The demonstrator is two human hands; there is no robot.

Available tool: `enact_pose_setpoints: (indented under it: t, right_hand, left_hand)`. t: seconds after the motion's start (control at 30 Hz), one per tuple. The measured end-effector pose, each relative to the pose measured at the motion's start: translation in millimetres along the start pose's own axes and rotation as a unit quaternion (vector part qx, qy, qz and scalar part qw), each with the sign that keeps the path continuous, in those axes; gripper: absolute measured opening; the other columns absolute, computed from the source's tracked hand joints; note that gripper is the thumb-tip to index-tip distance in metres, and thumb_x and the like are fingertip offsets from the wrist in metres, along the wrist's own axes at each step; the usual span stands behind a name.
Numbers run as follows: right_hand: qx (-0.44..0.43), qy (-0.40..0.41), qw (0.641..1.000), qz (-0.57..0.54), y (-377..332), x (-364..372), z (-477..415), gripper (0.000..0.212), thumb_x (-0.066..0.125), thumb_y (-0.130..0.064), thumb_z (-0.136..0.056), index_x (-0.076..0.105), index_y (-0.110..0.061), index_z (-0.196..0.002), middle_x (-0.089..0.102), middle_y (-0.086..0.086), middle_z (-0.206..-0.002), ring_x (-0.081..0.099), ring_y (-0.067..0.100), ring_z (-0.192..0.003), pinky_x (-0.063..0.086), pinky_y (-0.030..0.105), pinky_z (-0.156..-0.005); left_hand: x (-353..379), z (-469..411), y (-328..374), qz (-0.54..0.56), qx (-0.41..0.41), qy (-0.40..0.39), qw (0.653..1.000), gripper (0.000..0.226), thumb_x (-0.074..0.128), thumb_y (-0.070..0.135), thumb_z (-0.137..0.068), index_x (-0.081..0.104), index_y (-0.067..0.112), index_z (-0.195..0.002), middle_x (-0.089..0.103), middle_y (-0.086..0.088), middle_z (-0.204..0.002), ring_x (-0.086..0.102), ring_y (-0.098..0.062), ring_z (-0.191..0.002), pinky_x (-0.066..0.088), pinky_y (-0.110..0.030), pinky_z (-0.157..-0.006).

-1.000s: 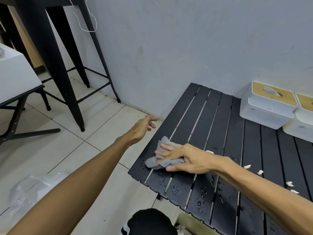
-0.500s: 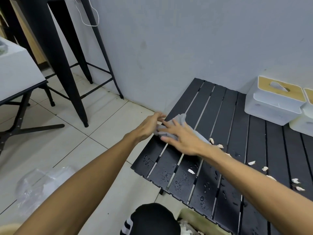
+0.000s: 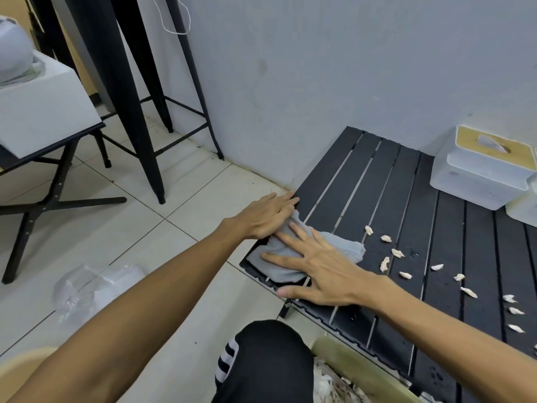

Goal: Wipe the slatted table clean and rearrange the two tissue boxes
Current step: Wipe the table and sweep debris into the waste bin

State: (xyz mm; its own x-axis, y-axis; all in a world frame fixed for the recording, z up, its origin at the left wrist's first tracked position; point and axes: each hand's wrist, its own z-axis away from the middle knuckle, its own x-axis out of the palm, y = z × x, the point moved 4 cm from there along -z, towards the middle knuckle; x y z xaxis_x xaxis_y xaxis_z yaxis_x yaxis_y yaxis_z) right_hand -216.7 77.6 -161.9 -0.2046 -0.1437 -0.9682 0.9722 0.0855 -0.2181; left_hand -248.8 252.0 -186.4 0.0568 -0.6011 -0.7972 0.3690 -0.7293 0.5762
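Grey cloth (image 3: 302,255) lay at the tabletop's (image 3: 453,239) 9 o'clock corner: soft, limp, probably damp, so best pressed flat rather than pinched. Right hand (image 3: 319,266) lay on it, fingers (image 3: 293,231) splayed flat, gripping nothing. Left hand (image 3: 266,216) at the table edge, fingers extended, touching the cloth's far fold. Pale scraps (image 3: 396,253) were scattered toward 3 o'clock on dark slats with gaps that could snag crumbs. Tissue box (image 3: 479,167) sat at 1 o'clock against the wall (image 3: 319,82); likely light, liftable by its sides. Second box mostly out of frame. Tiled floor (image 3: 189,205), black stool legs (image 3: 122,82) at 10 o'clock.
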Motion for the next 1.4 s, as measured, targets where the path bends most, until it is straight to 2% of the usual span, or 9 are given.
enact_pose_setpoints:
  t: [0.33, 0.47, 0.57, 0.63, 0.73, 0.9, 1.13, 1.3, 1.4]
  right_hand:
    - [-0.116, -0.034, 0.992, -0.019, -9.0, -4.7, 43.8, 0.047, 0.042, -0.046, -0.105, 0.042, -0.03, -0.15, 0.013, -0.01, -0.166, -0.003, 0.012, -0.154, 0.013, 0.045, -0.125]
    - [-0.062, -0.034, 0.992, -0.106, 11.3, -23.3, 78.8, 0.04, 0.049, -0.04, -0.104, 0.052, -0.032, -0.143, 0.031, -0.016, -0.16, 0.017, 0.005, -0.151, 0.029, 0.041, -0.12]
    - [0.008, 0.091, 0.978, -0.19, 23.0, -55.0, 87.2, 0.037, 0.049, -0.034, -0.104, 0.054, -0.037, -0.141, 0.048, -0.023, -0.148, 0.054, 0.025, -0.133, 0.049, 0.049, -0.102]
    - [0.059, 0.174, 0.962, -0.204, 26.0, -67.2, 78.4, 0.037, 0.047, -0.033, -0.105, 0.052, -0.039, -0.142, 0.051, -0.026, -0.144, 0.06, 0.027, -0.124, 0.05, 0.046, -0.102]
    - [0.091, 0.157, 0.965, -0.187, 17.2, -48.2, 47.9, 0.039, 0.044, -0.042, -0.104, 0.052, -0.035, -0.142, 0.046, -0.021, -0.15, 0.052, 0.015, -0.133, 0.046, 0.044, -0.105]
    - [0.043, 0.042, 0.998, -0.025, -6.7, -2.2, 29.2, 0.061, 0.027, -0.054, -0.1, 0.046, -0.023, -0.148, 0.03, 0.006, -0.162, 0.019, 0.029, -0.152, 0.014, 0.044, -0.123]
    - [-0.081, 0.015, 0.997, -0.006, -6.0, -1.0, 84.8, 0.043, 0.046, -0.037, -0.105, 0.053, -0.02, -0.144, 0.034, 0.001, -0.16, 0.018, 0.018, -0.153, 0.023, 0.04, -0.123]
    - [0.041, 0.127, 0.991, -0.013, 5.4, -18.0, 83.5, 0.047, 0.04, -0.042, -0.106, 0.049, -0.02, -0.146, 0.035, 0.002, -0.16, 0.02, 0.018, -0.152, 0.025, 0.037, -0.122]
    - [0.162, 0.107, 0.981, -0.015, 1.9, -11.7, 45.2, 0.063, 0.023, -0.058, -0.101, 0.034, -0.025, -0.154, 0.019, 0.006, -0.165, 0.009, 0.026, -0.154, 0.015, 0.044, -0.125]
  left_hand:
    - [-5.3, 6.3, 12.5, 0.026, -0.041, -0.004, 0.999, 0.06, 0.006, 0.053, -0.101, 0.022, 0.033, -0.155, 0.014, 0.018, -0.162, 0.01, -0.015, -0.151, 0.008, -0.043, -0.121]
    - [0.2, 12.7, 12.6, 0.038, -0.036, 0.005, 0.999, 0.058, 0.006, 0.052, -0.102, 0.018, 0.034, -0.156, 0.011, 0.018, -0.163, 0.01, -0.016, -0.151, 0.008, -0.041, -0.122]
    - [0.7, 17.8, 18.2, 0.029, -0.013, 0.051, 0.998, 0.054, 0.013, 0.042, -0.104, 0.022, 0.028, -0.156, 0.022, 0.009, -0.163, 0.018, -0.018, -0.149, 0.014, -0.037, -0.12]
    - [-0.5, 21.2, 24.7, 0.038, -0.001, 0.105, 0.994, 0.051, 0.019, 0.034, -0.105, 0.026, 0.024, -0.155, 0.037, 0.0, -0.157, 0.031, -0.02, -0.142, 0.022, -0.034, -0.114]
    - [1.6, 20.4, 26.2, 0.104, -0.017, 0.143, 0.984, 0.048, 0.022, 0.031, -0.106, 0.03, 0.023, -0.152, 0.04, 0.002, -0.155, 0.038, -0.021, -0.138, 0.025, -0.029, -0.107]
    - [-0.8, 9.6, 13.4, 0.186, -0.06, 0.149, 0.969, 0.051, 0.019, 0.042, -0.105, 0.03, 0.03, -0.153, 0.031, 0.008, -0.158, 0.031, -0.019, -0.144, 0.02, -0.021, -0.103]
    - [-1.1, 20.5, 21.3, 0.111, -0.007, 0.136, 0.984, 0.048, 0.023, 0.032, -0.106, 0.024, 0.027, -0.154, 0.035, 0.008, -0.157, 0.036, -0.021, -0.141, 0.023, -0.028, -0.11]
    - [11.3, 24.5, 27.9, -0.018, 0.04, 0.157, 0.987, 0.052, 0.029, 0.029, -0.101, 0.024, 0.026, -0.152, 0.058, -0.009, -0.13, 0.053, -0.027, -0.114, 0.039, -0.039, -0.098]
    - [14.9, 22.3, 23.6, -0.046, 0.049, 0.167, 0.984, 0.055, 0.026, 0.029, -0.1, 0.026, 0.016, -0.153, 0.056, -0.01, -0.132, 0.052, -0.026, -0.114, 0.039, -0.039, -0.099]
